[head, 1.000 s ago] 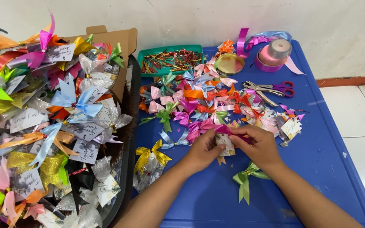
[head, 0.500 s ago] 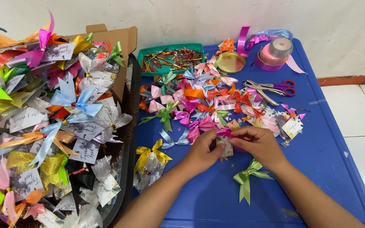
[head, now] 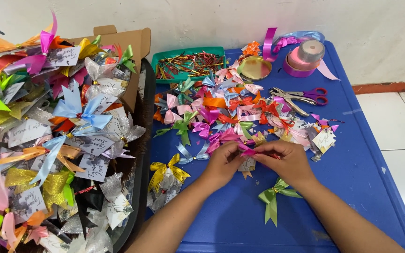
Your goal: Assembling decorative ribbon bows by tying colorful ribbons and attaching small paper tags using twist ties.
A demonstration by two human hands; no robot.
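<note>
Both hands meet over the blue tabletop [head: 352,168]: left hand [head: 221,164] and right hand [head: 284,161] pinch a small magenta ribbon bow [head: 247,151] against a white paper tag [head: 247,165]. Fastening step, seemingly; next needs a firm twist without dropping it.

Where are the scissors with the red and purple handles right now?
In the head view, the scissors with red and purple handles lie on the blue table, far right side, just below the pink ribbon spool, beyond the right hand.
</note>
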